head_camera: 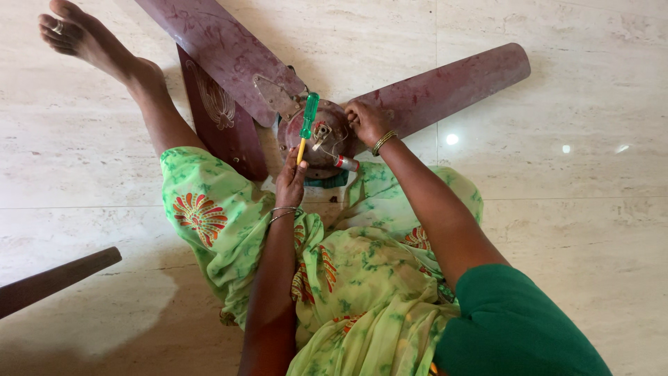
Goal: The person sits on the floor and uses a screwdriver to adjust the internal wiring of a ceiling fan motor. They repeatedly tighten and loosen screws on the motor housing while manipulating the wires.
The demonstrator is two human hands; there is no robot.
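We sit on the floor (570, 209) with a ceiling fan (327, 129) just past our knees. Our left hand (291, 182) grips a green screwdriver (307, 125), seemingly by its shaft; our right hand (367, 122) clasps the hub, best held steady.

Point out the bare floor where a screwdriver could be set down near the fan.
Bare marble floor lies right of the right hand, below the right-hand blade. More lies left of the outstretched leg, above the dark wooden piece. Crowded: the motor hub, where the left hand holds the green-handled screwdriver.
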